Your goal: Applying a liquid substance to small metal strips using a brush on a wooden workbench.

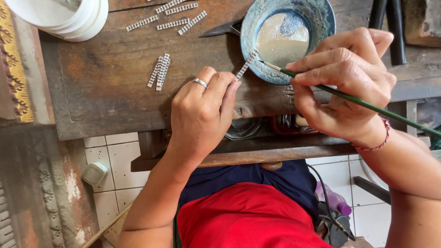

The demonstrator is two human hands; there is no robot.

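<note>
Strip (246, 65) of silver links pinched in left hand (202, 115), raised over bench (105, 87) front edge beside blue bowl (287, 39), so brush (363, 103) tip reaches it. Right hand (344, 82) grips brush pen-style. Spare strips (159, 71) lie mid-bench, more at back edge.

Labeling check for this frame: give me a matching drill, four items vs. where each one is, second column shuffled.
Items:
1. brush
2. bowl
3. ring
4. white tubs

Places:
A. top-left corner of the bench
B. on a finger of the left hand
C. in the right hand
D. top centre, holding grey liquid

Pairs: 1-C, 2-D, 3-B, 4-A
</note>
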